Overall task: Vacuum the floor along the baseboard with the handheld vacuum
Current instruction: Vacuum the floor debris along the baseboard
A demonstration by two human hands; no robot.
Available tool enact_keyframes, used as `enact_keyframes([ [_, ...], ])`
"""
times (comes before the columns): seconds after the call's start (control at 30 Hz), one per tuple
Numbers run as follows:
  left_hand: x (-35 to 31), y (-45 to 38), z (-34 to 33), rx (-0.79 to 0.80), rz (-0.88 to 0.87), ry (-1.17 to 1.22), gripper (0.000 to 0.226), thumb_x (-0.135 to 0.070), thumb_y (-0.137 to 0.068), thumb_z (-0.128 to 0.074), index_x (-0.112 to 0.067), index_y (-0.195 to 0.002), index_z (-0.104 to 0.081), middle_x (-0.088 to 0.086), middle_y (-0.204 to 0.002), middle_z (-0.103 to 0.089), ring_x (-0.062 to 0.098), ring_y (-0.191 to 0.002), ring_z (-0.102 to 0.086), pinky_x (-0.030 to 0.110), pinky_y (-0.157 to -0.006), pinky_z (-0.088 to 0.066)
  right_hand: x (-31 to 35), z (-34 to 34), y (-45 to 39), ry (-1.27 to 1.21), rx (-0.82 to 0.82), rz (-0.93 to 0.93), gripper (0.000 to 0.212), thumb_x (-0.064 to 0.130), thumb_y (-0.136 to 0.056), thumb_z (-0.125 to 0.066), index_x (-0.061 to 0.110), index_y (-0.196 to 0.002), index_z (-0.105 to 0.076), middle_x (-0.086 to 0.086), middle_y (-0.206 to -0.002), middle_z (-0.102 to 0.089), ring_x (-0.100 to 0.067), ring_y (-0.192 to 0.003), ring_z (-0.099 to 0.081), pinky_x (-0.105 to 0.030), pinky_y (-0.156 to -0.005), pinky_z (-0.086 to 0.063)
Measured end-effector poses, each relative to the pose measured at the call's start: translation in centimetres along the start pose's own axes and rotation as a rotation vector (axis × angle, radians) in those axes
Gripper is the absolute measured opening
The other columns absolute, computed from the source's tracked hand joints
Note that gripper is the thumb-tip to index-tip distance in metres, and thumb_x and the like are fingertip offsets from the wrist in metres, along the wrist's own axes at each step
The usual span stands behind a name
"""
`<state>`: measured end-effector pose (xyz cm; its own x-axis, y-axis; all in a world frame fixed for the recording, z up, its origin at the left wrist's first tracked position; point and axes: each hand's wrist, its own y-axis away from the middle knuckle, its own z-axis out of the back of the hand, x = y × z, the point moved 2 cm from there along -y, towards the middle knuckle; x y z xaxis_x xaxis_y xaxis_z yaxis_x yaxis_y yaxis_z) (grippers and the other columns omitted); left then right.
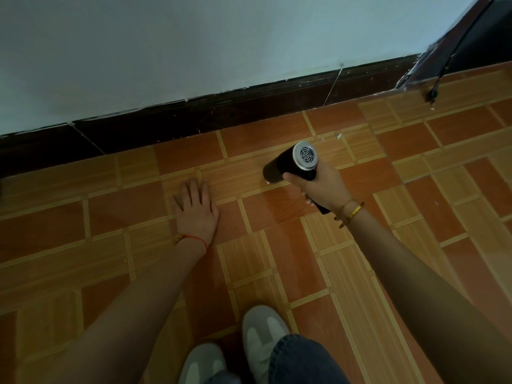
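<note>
While the left hand lies flat on the floor, likely as a brace, the right hand wraps its grip round the handheld vacuum, nozzle angled down ahead of the grip, short of the baseboard.

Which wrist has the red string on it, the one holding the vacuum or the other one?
The other one: the left hand, flat on the floor, wears the red string. The right hand, gripping the vacuum, wears gold bracelets.
</note>
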<state>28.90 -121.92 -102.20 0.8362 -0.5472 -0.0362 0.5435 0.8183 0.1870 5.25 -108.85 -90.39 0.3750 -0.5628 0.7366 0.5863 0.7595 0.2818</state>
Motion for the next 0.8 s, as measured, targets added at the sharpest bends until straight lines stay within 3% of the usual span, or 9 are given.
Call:
enact_keyframes([
  [0.07,0.0,0.0,-0.1,-0.010,0.007,0.010,0.062,-0.035,-0.101,-0.033,-0.013,-0.157,-0.019,0.019,-0.162,-0.022,0.038,-0.148,-0.022,0.064,-0.116,-0.017,-0.1,-0.3,0.3,0.055,0.044,0.036,0.050,0.047,-0.079,-0.071,0.024,-0.120,-0.053,0.011,-0.078,-0.063,-0.011,-0.066,-0.061,-0.031,-0.065,-0.052],
  [0.13,0.2,0.0,-0.3,-0.022,0.000,0.025,0.061,-0.034,-0.101,-0.032,-0.013,-0.156,-0.023,0.019,-0.160,-0.026,0.038,-0.147,-0.026,0.065,-0.116,-0.019,-0.3,-0.6,0.6,0.088,0.062,0.064,0.060,0.047,-0.079,-0.071,0.024,-0.129,-0.050,0.007,-0.101,-0.066,-0.013,-0.092,-0.061,-0.033,-0.081,-0.052],
  [0.2,0.3,0.0,-0.3,-0.035,-0.002,0.044,0.061,-0.035,-0.099,-0.024,-0.012,-0.155,-0.026,0.020,-0.158,-0.030,0.039,-0.145,-0.029,0.065,-0.114,-0.020,-0.6,-0.8,0.7,0.112,0.022,0.087,0.067,0.048,-0.078,-0.071,0.023,-0.135,-0.046,0.003,-0.116,-0.065,-0.014,-0.105,-0.059,-0.032,-0.088,-0.050],
  [0.3,0.4,0.0,-0.2,-0.053,-0.014,0.058,0.065,-0.038,-0.095,-0.018,-0.012,-0.155,-0.029,0.021,-0.157,-0.033,0.039,-0.144,-0.032,0.066,-0.113,-0.021,-0.8,-0.5,0.7,0.145,-0.071,0.089,0.068,0.051,-0.078,-0.069,0.024,-0.136,-0.045,0.003,-0.116,-0.066,-0.014,-0.105,-0.061,-0.032,-0.085,-0.052],
  [0.47,0.9,0.2,-0.4,-0.057,-0.010,0.054,0.061,-0.038,-0.100,-0.027,-0.018,-0.157,-0.020,0.016,-0.160,-0.027,0.035,-0.147,-0.025,0.063,-0.118,-0.018,-1.0,-0.7,0.1,0.092,-0.010,0.055,0.063,0.049,-0.078,-0.071,0.023,-0.131,-0.049,0.006,-0.110,-0.065,-0.014,-0.105,-0.061,-0.027,-0.083,-0.049],
  [0.63,1.3,0.2,-0.3,-0.065,-0.010,0.050,0.060,-0.040,-0.100,-0.024,-0.021,-0.158,-0.019,0.013,-0.161,-0.028,0.032,-0.148,-0.025,0.059,-0.118,-0.019,-1.4,-0.1,-0.9,0.108,-0.260,0.017,0.065,0.050,-0.078,-0.070,0.018,-0.130,-0.048,-0.001,-0.107,-0.068,-0.019,-0.095,-0.064,-0.031,-0.073,-0.052],
  [0.8,1.1,0.3,-0.2,-0.085,-0.029,0.049,0.063,-0.040,-0.097,-0.022,-0.018,-0.156,-0.026,0.016,-0.156,-0.035,0.033,-0.144,-0.031,0.060,-0.116,-0.025,-3.2,1.4,-1.2,0.102,-0.349,-0.088,0.071,0.059,-0.074,-0.067,0.021,-0.132,-0.048,-0.003,-0.109,-0.069,-0.025,-0.102,-0.065,-0.039,-0.082,-0.055],
])
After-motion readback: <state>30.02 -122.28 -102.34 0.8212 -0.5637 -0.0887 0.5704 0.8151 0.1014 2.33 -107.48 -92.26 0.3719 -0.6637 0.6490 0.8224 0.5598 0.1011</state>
